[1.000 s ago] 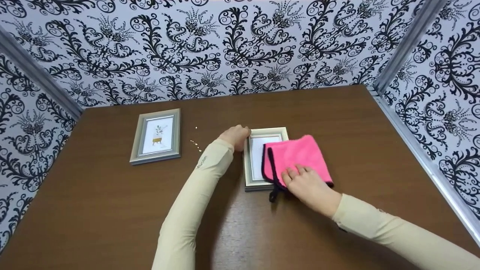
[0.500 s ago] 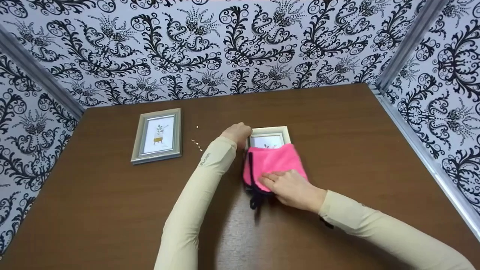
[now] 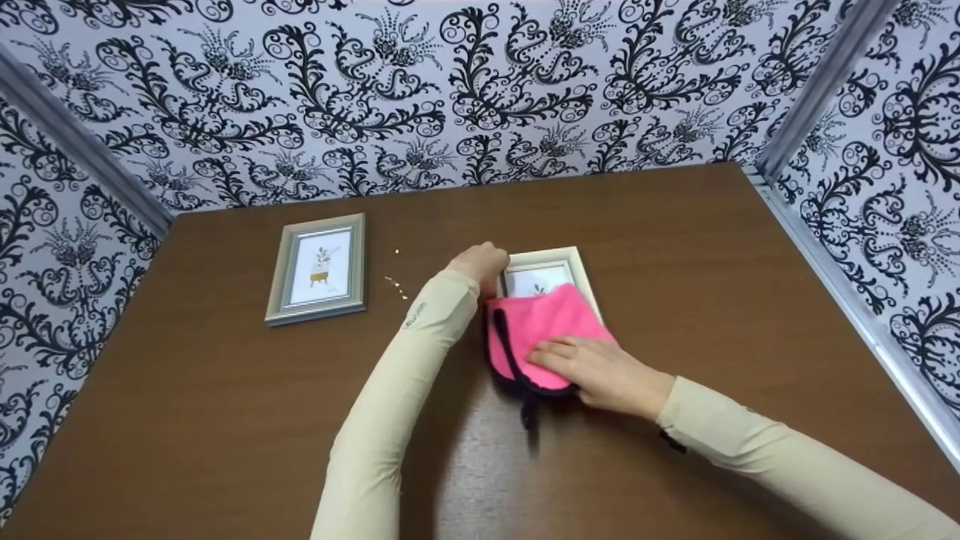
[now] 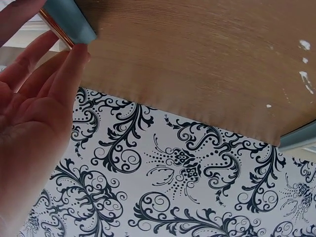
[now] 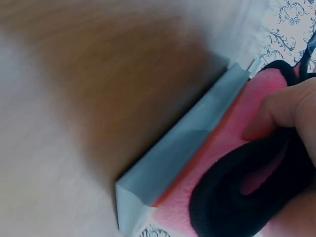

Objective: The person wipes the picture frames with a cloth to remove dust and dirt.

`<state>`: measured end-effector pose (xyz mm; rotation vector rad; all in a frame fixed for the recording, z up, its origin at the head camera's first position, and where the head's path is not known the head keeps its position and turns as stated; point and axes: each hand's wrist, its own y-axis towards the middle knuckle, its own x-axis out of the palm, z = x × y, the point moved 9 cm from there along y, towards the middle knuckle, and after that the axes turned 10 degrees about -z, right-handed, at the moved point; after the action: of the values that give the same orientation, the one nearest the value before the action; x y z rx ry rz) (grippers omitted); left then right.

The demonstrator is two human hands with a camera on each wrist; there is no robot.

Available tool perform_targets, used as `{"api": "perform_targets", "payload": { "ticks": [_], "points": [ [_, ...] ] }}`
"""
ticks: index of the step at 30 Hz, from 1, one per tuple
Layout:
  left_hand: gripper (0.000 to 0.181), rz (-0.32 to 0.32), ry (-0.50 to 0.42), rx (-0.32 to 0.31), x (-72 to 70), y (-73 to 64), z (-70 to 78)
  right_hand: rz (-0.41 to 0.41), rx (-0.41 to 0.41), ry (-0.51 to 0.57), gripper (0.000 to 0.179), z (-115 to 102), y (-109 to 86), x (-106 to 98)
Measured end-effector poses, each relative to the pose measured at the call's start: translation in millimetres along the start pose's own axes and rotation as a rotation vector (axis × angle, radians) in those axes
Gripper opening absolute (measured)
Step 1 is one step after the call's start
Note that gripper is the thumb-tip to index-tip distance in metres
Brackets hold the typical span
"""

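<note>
At the upper left corner of a pale picture frame (image 3: 544, 258), my left hand (image 3: 480, 264) grips its edge. The left wrist view shows fingers and thumb about the grey-blue side of that frame (image 4: 71, 19). A pink cloth (image 3: 551, 311) with dark trim and a dark loop covers most of the picture, leaving its top part in sight. My right hand (image 3: 604, 371) holds the cloth down on the frame's lower part. In the right wrist view, the thumb presses the pink fabric (image 5: 232, 123) beside the frame's grey side (image 5: 177, 148).
A second picture frame (image 3: 319, 270) with a potted plant picture lies at the left of the brown table (image 3: 675, 255). Small pale specks (image 3: 397, 286) dot the wood between the frames. Patterned walls (image 3: 405, 90) stand behind and at both sides.
My right hand has carried the cloth left across the held frame, then slightly right and down. The held frame is now turned slightly, its lower end further right. My left hand keeps its grip.
</note>
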<state>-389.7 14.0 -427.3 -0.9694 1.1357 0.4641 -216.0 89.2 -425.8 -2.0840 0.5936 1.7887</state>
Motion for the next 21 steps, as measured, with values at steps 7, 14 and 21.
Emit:
{"api": "perform_targets", "payload": {
  "ticks": [7,14,21],
  "points": [
    [0.020,0.010,0.016,-0.025,-2.5,1.0,5.8,0.009,0.067,-0.092,0.058,9.7,-27.7,-6.1],
    [0.021,-0.053,-0.017,-0.062,2.9,5.2,2.6,0.113,0.113,-0.164,0.055,21.5,-59.0,-18.5],
    [0.036,-0.085,-0.063,-0.038,7.0,2.8,-1.7,0.144,0.115,-0.280,0.056,6.0,-74.1,-17.0]
  ]
}}
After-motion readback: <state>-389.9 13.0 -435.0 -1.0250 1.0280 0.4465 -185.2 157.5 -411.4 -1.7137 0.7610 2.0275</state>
